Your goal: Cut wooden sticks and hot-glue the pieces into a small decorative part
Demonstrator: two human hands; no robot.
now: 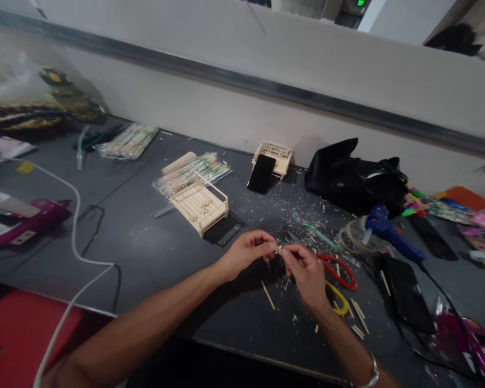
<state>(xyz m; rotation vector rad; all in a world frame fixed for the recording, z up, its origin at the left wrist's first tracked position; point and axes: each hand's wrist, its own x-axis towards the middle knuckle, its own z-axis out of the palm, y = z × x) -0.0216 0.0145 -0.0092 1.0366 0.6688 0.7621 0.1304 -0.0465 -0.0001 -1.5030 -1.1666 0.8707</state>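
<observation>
Between the fingertips of both hands is a small pale wooden piece (278,249), star-like in outline and made of short stick bits. My left hand (250,252) pinches it from the left, and my right hand (305,269) pinches it from the right. Under and beside the right hand lies a pair of scissors (343,277) with one red and one yellow handle; part of it is hidden by the hand. A single thin stick (268,295) rests on the table below the hands. To the upper left stands a miniature stick-built bed frame (200,205) with small pieces lying on it.
A blue glue gun (392,231) rests by a clear container (351,234) on the right. Behind are a black bag (353,172), a phone (261,173) against a miniature bench (283,159), and packs of sticks (129,141). A white cable (77,215) crosses the left side. Shavings litter the table.
</observation>
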